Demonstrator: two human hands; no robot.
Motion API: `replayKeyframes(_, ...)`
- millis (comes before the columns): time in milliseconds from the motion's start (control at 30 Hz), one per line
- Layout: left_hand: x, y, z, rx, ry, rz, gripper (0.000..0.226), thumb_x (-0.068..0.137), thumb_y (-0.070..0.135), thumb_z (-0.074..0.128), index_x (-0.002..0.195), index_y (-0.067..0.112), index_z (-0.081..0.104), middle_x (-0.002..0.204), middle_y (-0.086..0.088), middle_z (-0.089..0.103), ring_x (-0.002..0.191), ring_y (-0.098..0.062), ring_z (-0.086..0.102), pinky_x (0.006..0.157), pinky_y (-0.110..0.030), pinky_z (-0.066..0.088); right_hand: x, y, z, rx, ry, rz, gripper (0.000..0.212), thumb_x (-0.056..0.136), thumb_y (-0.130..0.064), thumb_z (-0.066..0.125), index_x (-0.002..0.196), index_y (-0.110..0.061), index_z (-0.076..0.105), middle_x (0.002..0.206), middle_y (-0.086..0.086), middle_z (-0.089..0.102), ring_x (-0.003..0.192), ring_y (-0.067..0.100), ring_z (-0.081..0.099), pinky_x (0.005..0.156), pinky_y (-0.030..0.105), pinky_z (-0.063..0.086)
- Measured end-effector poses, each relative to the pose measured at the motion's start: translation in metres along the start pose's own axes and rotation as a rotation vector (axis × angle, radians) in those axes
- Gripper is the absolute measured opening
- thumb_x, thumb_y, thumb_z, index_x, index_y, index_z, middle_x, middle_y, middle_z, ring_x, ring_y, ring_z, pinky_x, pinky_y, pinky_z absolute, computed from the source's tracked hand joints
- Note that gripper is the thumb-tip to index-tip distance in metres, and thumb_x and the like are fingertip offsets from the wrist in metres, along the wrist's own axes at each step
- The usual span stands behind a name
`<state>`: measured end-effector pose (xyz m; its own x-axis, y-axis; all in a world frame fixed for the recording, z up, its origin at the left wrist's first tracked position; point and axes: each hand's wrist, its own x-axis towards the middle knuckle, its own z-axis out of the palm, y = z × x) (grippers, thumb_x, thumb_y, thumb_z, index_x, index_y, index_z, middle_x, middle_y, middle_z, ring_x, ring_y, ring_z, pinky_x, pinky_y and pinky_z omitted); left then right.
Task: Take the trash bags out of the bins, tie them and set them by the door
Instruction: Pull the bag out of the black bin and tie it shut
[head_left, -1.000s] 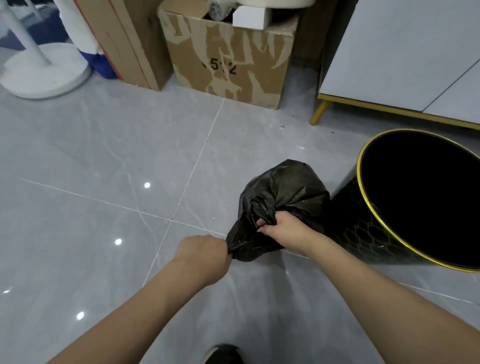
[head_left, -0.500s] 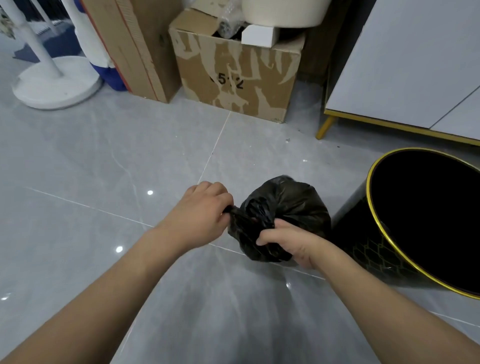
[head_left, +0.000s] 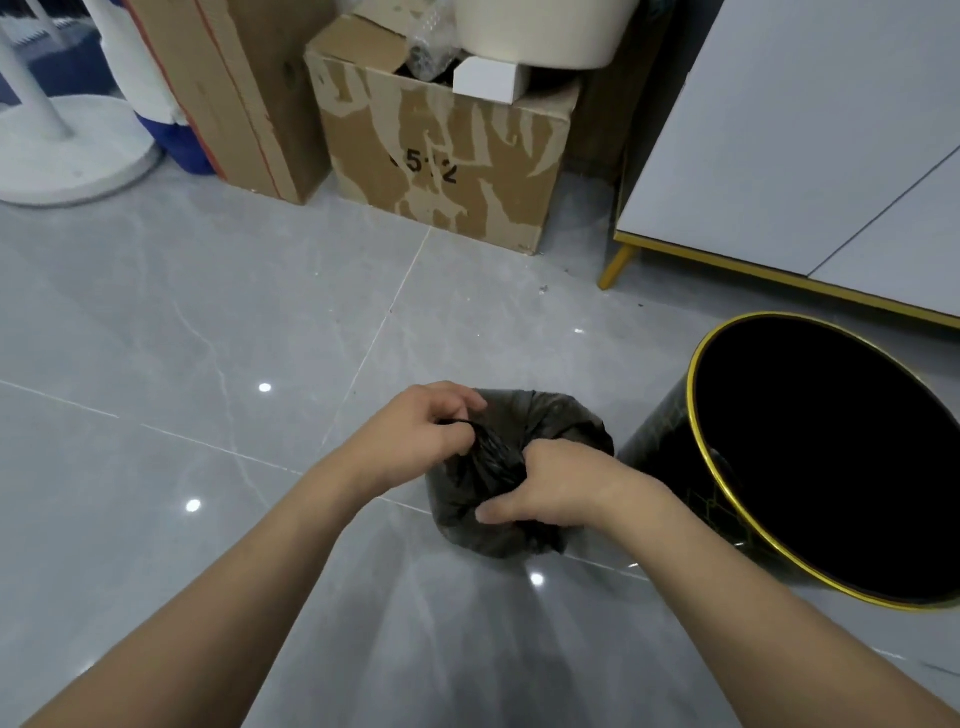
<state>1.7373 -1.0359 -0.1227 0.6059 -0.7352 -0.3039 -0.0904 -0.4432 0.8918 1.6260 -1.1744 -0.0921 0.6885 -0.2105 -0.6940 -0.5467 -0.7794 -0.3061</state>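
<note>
Our left hand pinches the gathered neck of the crumpled black plastic trash bag. Our right hand grips it too, beside the black gold-rimmed round bin.

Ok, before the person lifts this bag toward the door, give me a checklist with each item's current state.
1. Trash bag out of the bin: ok, it sits on the floor beside it.
2. Left hand grips the gathered neck: ok.
3. Right hand grips the bag's top: ok.
4. Knot finished: cannot tell, hands cover it.
5. Bin has no bag left inside: cannot tell, its interior is dark.
6. Door location: cannot tell, not in view.
</note>
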Motion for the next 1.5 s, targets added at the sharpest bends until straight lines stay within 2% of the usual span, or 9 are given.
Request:
replayKeyframes(167,0.002,0.009,0.018,-0.289,-0.023,0.049,0.015,0.072,0.012,0.052,0.062,0.003,0.060,0.116,0.004,0.069,0.101,-0.009,0.063,0.080,-0.020,0.046,-0.017,0.003,-0.009,-0.393,0.351,0.008,0.018,0.089,-0.027,0.051,0.103,-0.018,0.058,0.110,0.004,0.057,0.090,0.029,0.061,0.063,0.031,0.040)
replayKeyframes(333,0.007,0.024,0.041,-0.445,0.113,0.013,0.022,0.085,0.011,0.052,0.071,-0.006,0.051,0.069,-0.012,0.046,0.068,-0.020,0.043,0.064,-0.029,0.035,-0.034,0.021,-0.003,-0.444,0.778,-0.040,0.014,0.086,-0.023,0.059,0.090,-0.013,0.050,0.112,0.006,0.047,0.046,0.023,0.036,0.039,0.026,0.019)
replayKeyframes(500,0.007,0.030,0.058,-0.473,0.208,0.000,0.018,0.077,0.019,0.051,0.071,0.003,0.055,0.069,-0.005,0.054,0.071,-0.016,0.049,0.070,-0.029,0.041,-0.032,0.038,0.005,-0.456,0.879,-0.136,0.019,0.068,-0.008,0.073,0.072,-0.012,0.055,0.082,0.004,0.056,0.041,0.024,0.048,0.034,0.026,0.023)
replayKeyframes(767,0.009,0.034,0.067,-0.612,0.218,-0.194,0.016,0.093,0.017,0.048,0.078,0.014,0.051,0.068,-0.001,0.053,0.064,-0.016,0.052,0.063,-0.027,0.042,-0.038,0.041,0.012,-0.257,0.988,-0.240,0.040,0.073,-0.011,0.069,0.110,-0.021,0.057,0.091,-0.004,0.062,0.060,0.021,0.061,0.042,0.026,0.034)
replayKeyframes(1067,-0.002,0.031,0.053,-0.612,0.042,-0.177,0.018,0.076,0.025,0.063,0.089,0.015,0.057,0.075,-0.002,0.059,0.068,-0.016,0.056,0.066,-0.030,0.044,-0.038,0.047,0.017,-0.213,0.919,-0.315,0.033,0.085,-0.021,0.049,0.113,-0.027,0.065,0.101,-0.010,0.059,0.066,0.015,0.062,0.048,0.028,0.047)
replayKeyframes(1167,-0.014,0.025,0.048,-0.225,-0.002,-0.039,0.032,0.080,0.030,0.069,0.108,0.030,0.053,0.072,0.020,0.059,0.073,-0.005,0.055,0.073,-0.025,0.043,-0.033,0.046,0.016,0.056,0.759,-0.155,0.022,0.091,-0.027,0.050,0.108,-0.031,0.062,0.105,-0.015,0.046,0.065,0.006,0.056,0.059,0.026,0.046)
replayKeyframes(1267,-0.016,0.014,0.057,0.306,0.117,0.072,0.039,0.075,0.051,0.061,0.113,0.043,0.057,0.091,0.020,0.056,0.099,-0.009,0.046,0.096,-0.030,0.030,-0.027,0.049,0.015,0.274,0.617,-0.087,0.012,0.091,-0.027,0.053,0.095,-0.031,0.064,0.104,-0.014,0.045,0.068,0.001,0.055,0.062,0.018,0.042)
replayKeyframes(1433,-0.007,-0.007,0.063,0.627,0.432,0.182,0.023,0.071,0.038,0.054,0.088,0.027,0.064,0.086,0.008,0.048,0.088,-0.021,0.047,0.082,-0.033,0.031,-0.023,0.045,0.014,0.759,0.370,-0.029,0.010,0.082,-0.022,0.062,0.078,-0.018,0.070,0.103,-0.004,0.056,0.085,0.012,0.060,0.080,0.031,0.050)
replayKeyframes(1500,-0.005,-0.010,0.062,0.638,0.504,0.262,0.019,0.068,0.028,0.054,0.086,0.024,0.058,0.091,0.007,0.049,0.087,-0.021,0.045,0.082,-0.032,0.029,-0.023,0.043,0.013,1.041,0.187,-0.030,0.017,0.069,-0.019,0.059,0.078,-0.006,0.066,0.091,0.012,0.059,0.075,0.024,0.057,0.066,0.034,0.045)
